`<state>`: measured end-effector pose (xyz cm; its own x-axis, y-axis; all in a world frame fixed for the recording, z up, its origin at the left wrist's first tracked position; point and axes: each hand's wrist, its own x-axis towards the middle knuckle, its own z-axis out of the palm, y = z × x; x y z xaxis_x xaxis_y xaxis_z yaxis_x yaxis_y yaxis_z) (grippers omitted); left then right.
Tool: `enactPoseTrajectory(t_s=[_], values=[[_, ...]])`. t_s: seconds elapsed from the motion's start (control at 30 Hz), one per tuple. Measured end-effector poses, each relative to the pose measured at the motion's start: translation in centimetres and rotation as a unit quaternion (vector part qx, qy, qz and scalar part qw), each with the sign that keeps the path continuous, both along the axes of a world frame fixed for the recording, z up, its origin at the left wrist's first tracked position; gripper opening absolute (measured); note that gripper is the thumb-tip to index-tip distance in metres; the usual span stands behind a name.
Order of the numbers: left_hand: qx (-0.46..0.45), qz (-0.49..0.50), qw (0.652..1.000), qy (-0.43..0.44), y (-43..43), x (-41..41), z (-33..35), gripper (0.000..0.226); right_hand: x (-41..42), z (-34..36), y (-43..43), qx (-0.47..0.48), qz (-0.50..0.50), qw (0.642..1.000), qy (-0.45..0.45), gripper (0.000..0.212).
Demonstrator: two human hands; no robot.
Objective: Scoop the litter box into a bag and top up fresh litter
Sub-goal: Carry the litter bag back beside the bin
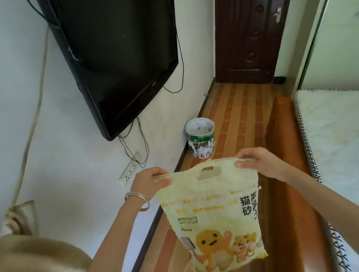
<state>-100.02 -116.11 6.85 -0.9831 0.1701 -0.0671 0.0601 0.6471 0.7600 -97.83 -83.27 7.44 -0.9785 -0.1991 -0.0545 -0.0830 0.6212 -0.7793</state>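
Your left hand (151, 180) and right hand (254, 161) each pinch a top corner of the litter bag (215, 221), which hangs upright between them, long axis vertical, just this side of the bucket (201, 140). No litter box shows; you'll have to turn to find it.

I see a brick-patterned floor (236, 112) with a white-and-green bucket (200, 137) standing on it against the wall.
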Motion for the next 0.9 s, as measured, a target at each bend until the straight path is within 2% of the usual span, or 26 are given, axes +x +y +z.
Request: enactPoseTrajectory(t_s=[0.1, 0.17, 0.37, 0.6, 0.9], values=[[0.007, -0.005, 1.0, 0.012, 1.5, -3.2, 0.6, 0.004, -2.3, -0.4, 1.9, 0.041, -0.014, 0.999, 0.021, 0.02], [0.006, -0.02, 1.0, 0.02, 2.9, -5.1, 1.0, 0.005, -3.7, -0.5, 3.2, 0.04, -0.031, 0.999, 0.021, 0.025], [0.003, -0.041, 0.999, 0.026, 7.7, -12.5, 0.7, 0.006, -9.8, -1.0, 8.2, 0.045, -0.046, 0.998, 0.009, 0.023], [0.015, -0.029, 0.999, 0.033, 14.4, -22.5, 1.6, 0.014, -19.6, 0.8, 15.8, 0.124, -0.025, 0.99, 0.054, 0.033], [0.023, -0.017, 0.998, 0.064, 23.0, -33.3, 2.6, 0.002, -30.5, 2.4, 24.3, 0.141, -0.032, 0.988, 0.06, 0.038]])
